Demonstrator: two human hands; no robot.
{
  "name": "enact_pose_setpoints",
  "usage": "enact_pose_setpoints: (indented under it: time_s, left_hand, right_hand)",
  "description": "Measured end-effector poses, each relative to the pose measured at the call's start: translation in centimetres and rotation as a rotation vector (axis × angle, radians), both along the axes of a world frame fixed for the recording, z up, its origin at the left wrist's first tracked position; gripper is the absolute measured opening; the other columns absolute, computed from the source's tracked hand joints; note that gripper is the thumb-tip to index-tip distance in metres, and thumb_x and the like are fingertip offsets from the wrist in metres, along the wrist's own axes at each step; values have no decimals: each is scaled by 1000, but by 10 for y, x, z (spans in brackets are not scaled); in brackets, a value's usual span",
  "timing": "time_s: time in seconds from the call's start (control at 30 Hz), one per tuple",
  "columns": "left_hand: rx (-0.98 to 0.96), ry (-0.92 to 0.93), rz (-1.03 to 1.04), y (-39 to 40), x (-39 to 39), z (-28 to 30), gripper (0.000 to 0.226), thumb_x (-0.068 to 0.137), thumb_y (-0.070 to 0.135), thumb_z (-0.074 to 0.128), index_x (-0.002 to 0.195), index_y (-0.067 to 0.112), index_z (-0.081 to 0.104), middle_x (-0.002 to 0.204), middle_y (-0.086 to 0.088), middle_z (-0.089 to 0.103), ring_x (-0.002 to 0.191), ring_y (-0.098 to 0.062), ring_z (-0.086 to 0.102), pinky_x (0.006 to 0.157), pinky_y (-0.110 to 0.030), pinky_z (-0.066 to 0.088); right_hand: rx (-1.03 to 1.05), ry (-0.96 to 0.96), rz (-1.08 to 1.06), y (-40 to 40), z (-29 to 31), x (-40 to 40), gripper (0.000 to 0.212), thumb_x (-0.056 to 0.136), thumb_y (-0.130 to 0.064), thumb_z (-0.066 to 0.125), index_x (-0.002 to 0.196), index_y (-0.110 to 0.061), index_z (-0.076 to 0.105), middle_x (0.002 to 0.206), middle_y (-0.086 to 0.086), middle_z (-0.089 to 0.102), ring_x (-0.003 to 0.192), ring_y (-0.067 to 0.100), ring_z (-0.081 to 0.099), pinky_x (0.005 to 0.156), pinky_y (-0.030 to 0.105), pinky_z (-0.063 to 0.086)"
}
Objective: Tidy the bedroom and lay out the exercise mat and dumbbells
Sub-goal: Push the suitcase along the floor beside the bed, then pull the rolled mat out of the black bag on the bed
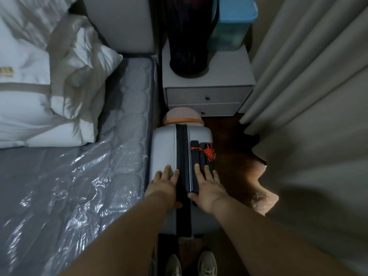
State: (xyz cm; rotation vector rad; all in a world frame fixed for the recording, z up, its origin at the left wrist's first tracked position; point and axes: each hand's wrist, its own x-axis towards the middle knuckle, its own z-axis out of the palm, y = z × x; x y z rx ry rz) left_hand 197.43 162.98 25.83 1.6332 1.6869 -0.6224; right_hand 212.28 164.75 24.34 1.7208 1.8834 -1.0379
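Observation:
A pale grey suitcase (pixel 163 148) with a black zip band stands upright in the narrow gap between the bed and the curtain. An orange cord (pixel 209 153) is tied to its dark handle. My left hand (pixel 166 183) lies flat on the case's left half, fingers straight. My right hand (pixel 207 186) lies flat over the dark handle on the right half, thumb against the zip band. A black mesh bag (pixel 188 42) holding a rolled item stands on the nightstand. No dumbbells are visible.
The bed (pixel 65 186) with a plastic-wrapped mattress fills the left, white pillows (pixel 49 80) at its head. A grey two-drawer nightstand (pixel 207 96) stands ahead with a blue-lidded bin (pixel 231 26). A pink round object (pixel 182 116) sits behind the suitcase. Curtains (pixel 308 96) hang on the right.

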Motion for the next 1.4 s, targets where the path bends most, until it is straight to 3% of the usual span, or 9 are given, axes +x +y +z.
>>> enact_pose_setpoints:
  time_s: [0.2,0.27,0.37,0.53,0.67,0.83,1.03,1.2,1.4]
  left_hand:
    - [-38,-36,51,-2,1,65,84,86,36,63,149,17,12,154,-14,15,138,-32,27,111,-40,31]
    - [-17,-56,18,0,1,94,68,89,38,59,145,15,27,145,-13,36,131,-29,39,106,-36,37]
    - [70,-51,-13,9,7,153,54,91,40,55,137,13,43,135,-11,50,122,-26,48,99,-33,41]
    - [233,8,-92,30,23,231,49,95,38,50,136,13,46,138,-9,50,126,-25,46,102,-29,35]
    - [261,59,-59,66,49,265,46,94,40,51,130,11,48,131,-11,52,118,-27,50,95,-33,41]
    - [274,48,-1,109,110,283,58,93,44,51,141,15,39,141,-9,46,127,-26,44,104,-33,38]
    - [295,32,11,154,191,294,50,93,42,50,135,16,46,133,-11,51,121,-28,48,100,-36,42]
    - [303,51,104,174,187,300,54,93,42,50,141,19,38,138,-9,48,125,-28,46,102,-37,41]
    - [383,63,300,228,125,298,55,89,45,55,135,17,44,136,-8,50,122,-27,49,97,-34,42]
  right_hand:
    - [-5,-19,24,7,76,14,71,96,-37,46,152,-27,3,159,7,-12,146,31,-1,116,43,17]
    - [15,-14,46,11,110,20,68,95,-38,47,151,-24,12,159,10,3,143,33,12,114,42,21]
    - [64,47,74,20,172,34,53,95,-38,48,142,-18,34,141,13,40,127,30,41,102,37,38]
    - [188,55,144,46,251,57,42,96,-37,47,131,-15,49,132,8,53,119,24,50,91,28,39]
    - [198,-15,239,80,289,89,45,95,-42,46,131,-14,51,132,7,53,118,25,51,96,31,42]
    - [219,9,249,126,316,158,44,94,-41,48,129,-15,54,129,7,55,117,25,51,98,33,43]
    - [206,-6,259,194,325,239,40,96,-37,47,127,-12,54,124,8,57,112,23,55,88,27,42]
    - [220,-21,327,239,320,231,42,97,-39,46,128,-12,53,126,8,55,112,24,53,88,28,42]
    - [272,14,454,302,322,172,49,95,-36,46,139,-15,44,141,9,46,127,27,44,104,33,38]
